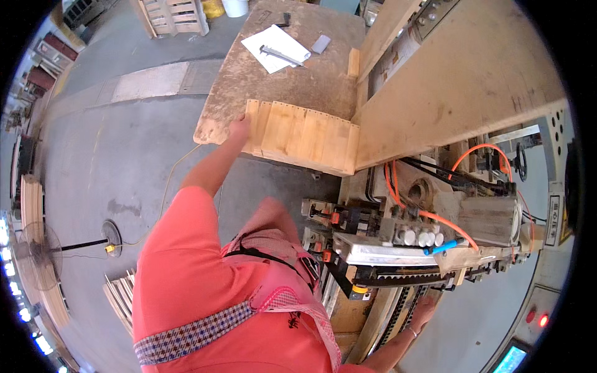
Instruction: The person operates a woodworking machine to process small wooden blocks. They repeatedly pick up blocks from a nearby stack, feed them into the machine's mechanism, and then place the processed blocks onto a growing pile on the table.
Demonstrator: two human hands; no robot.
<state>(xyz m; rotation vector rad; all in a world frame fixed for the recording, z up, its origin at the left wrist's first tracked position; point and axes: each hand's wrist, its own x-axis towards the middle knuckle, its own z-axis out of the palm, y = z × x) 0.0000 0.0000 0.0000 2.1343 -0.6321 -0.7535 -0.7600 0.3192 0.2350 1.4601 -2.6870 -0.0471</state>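
My left hand (pixel 239 126) reaches forward and grips the left end of a row of pale wooden slats (pixel 303 135) standing side by side on the edge of a worn chipboard table (pixel 261 81). My right hand (pixel 423 311) is low on the right, fingers spread, resting against the slanted side of a woodworking machine (pixel 398 236) with orange hoses and a toothed rail. It holds nothing. My coral sleeve and chest fill the lower middle.
A sheet of paper (pixel 275 47) with a caliper and a grey block lie further back on the table. A large wooden board (pixel 454 87) slopes at the right. A floor fan (pixel 37 255), stacked slats (pixel 121 295) and pallets stand on the concrete floor.
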